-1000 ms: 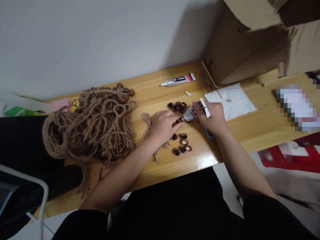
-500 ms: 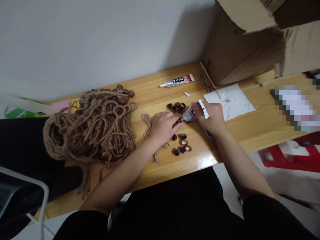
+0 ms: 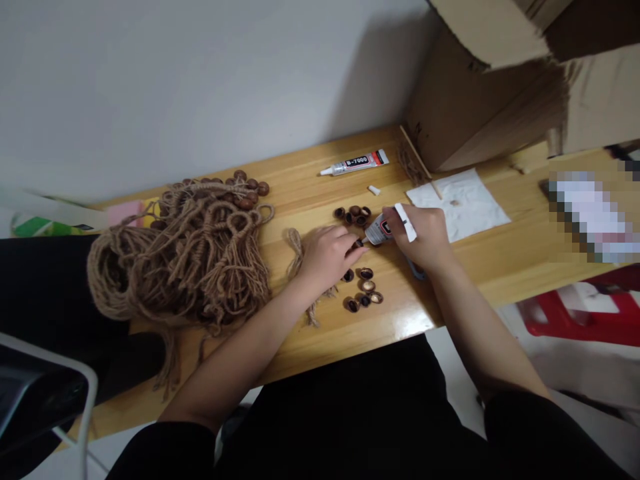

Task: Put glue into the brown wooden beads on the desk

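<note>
My right hand (image 3: 423, 237) gripped a glue tube (image 3: 379, 229), left hand (image 3: 327, 253) pinched a shell half (image 3: 357, 244), glossy wooden desk (image 3: 470, 267), grey wall (image 3: 200, 80), cardboard box (image 3: 450, 113).

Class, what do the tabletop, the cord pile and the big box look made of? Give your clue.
Tabletop: pale wood, glossy varnish; grain and glare show. Cord pile: probably jute, brown and hairy. Box: brown cardboard, matte, ragged torn edge.
</note>
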Demonstrator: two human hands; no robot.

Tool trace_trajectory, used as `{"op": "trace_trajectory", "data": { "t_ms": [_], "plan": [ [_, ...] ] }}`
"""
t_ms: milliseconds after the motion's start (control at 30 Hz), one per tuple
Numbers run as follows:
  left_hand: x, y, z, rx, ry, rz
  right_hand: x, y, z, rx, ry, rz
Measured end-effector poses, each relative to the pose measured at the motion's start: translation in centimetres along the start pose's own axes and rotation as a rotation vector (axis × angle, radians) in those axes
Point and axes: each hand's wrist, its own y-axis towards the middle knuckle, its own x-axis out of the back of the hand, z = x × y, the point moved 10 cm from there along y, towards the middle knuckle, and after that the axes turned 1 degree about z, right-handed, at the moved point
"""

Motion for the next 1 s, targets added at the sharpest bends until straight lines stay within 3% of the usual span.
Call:
{"op": "trace_trajectory", "data": {
  "t_ms": [367,1000],
  "plan": [
    [0.20,-0.03,0.56,0.055,-0.080,-0.028,-0.62,-0.31,0.17,0.014,-0.027,0.012],
    [0.41,-0.14,0.58,0.030,-0.107,-0.057,-0.88,-0.42,0.26,0.026,-0.050,0.041]
  ]
}}
